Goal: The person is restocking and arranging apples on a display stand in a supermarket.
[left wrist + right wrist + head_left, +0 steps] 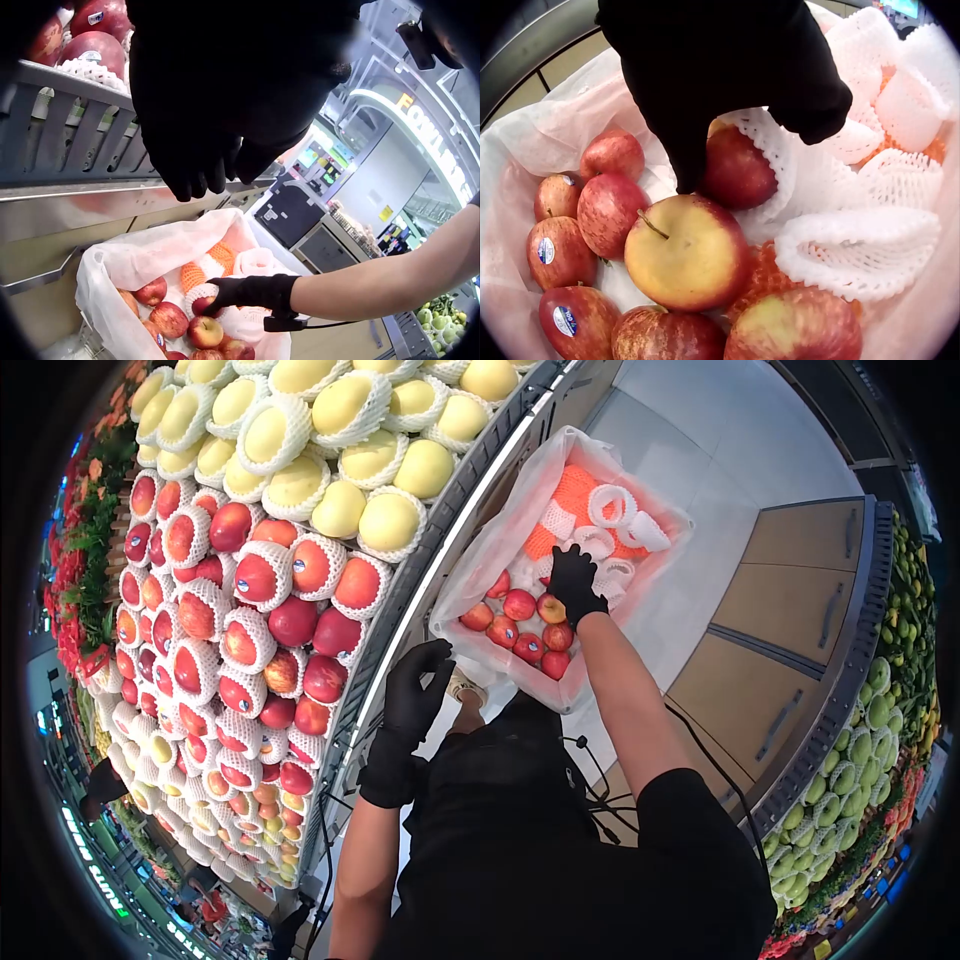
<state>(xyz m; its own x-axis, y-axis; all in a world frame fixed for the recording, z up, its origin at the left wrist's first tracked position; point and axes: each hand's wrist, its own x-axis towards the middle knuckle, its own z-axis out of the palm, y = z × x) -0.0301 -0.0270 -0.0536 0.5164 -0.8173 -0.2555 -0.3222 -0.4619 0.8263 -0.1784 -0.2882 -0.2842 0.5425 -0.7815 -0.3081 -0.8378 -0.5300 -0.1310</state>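
right wrist cam: r hand [724, 64] angled down w/ fingers [688, 154] pinching half-netted apple [739, 171].

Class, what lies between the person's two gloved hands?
The head view shows the white liner and several red apples between the left hand and the right hand.

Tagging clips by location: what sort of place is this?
Probably a fruit shop or supermarket produce section. Red fruit and yellow fruit, many foam-netted, fill one display; green fruit fills another; a lit sign seems to read FRUITS.
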